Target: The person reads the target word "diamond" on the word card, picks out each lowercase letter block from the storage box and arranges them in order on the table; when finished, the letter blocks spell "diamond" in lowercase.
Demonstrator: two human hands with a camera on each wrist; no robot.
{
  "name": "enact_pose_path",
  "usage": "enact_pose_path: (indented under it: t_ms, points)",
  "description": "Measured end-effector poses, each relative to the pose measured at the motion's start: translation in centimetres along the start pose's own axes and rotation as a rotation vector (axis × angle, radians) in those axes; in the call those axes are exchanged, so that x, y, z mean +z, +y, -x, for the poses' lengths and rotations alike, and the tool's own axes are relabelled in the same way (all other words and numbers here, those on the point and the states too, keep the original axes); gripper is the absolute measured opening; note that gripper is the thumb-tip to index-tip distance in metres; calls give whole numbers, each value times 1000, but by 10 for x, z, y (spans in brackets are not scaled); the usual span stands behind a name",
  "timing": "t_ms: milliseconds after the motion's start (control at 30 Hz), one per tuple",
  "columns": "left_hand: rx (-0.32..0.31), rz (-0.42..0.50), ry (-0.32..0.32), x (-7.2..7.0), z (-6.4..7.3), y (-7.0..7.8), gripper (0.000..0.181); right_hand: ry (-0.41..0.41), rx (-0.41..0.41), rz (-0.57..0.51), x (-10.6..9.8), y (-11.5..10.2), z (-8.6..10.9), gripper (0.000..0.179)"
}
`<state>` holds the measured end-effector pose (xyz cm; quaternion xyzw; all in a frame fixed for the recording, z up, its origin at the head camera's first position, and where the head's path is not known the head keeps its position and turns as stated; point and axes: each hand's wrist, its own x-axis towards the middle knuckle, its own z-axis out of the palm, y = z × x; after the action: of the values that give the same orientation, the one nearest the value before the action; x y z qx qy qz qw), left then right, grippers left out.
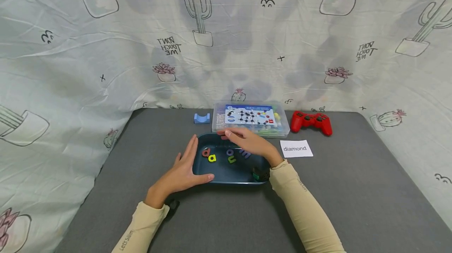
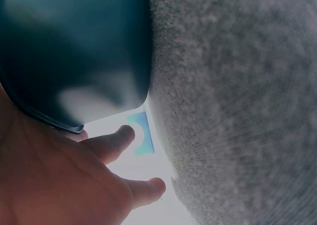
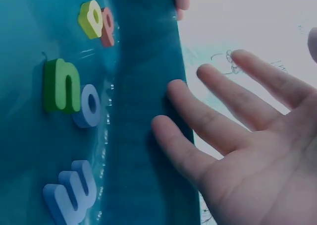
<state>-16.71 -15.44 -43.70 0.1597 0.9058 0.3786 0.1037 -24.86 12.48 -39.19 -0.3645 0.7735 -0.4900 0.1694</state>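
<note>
We list: one tray [image 1: 229, 174] on the table [image 1: 212, 221]; five letters [image 3: 54, 88] lying inside, contained by its walls; left hand [image 1: 181, 172], spread wide against the left side, presumably for steadiness; right hand [image 1: 252, 142], straight-fingered, at the far rim.

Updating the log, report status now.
Left hand against dark blue rectangular tray; right hand over its far rim. Small colourful letters inside. Clear plastic box close behind.
</note>
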Motion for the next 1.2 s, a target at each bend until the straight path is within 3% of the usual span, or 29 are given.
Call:
enact_pose_path:
  t_ms: [267,733,1200]
  points:
    - [-3,9,-13,-3,-1,1,127,-22,14,4,0,-3,-5,51]
    - [38,15,-13,-4,2,-1,125,-204,77,78,16,3,-31,49]
    - [43,21,-11,-3,0,-2,124,-210,70,137,25,13,-36,42]
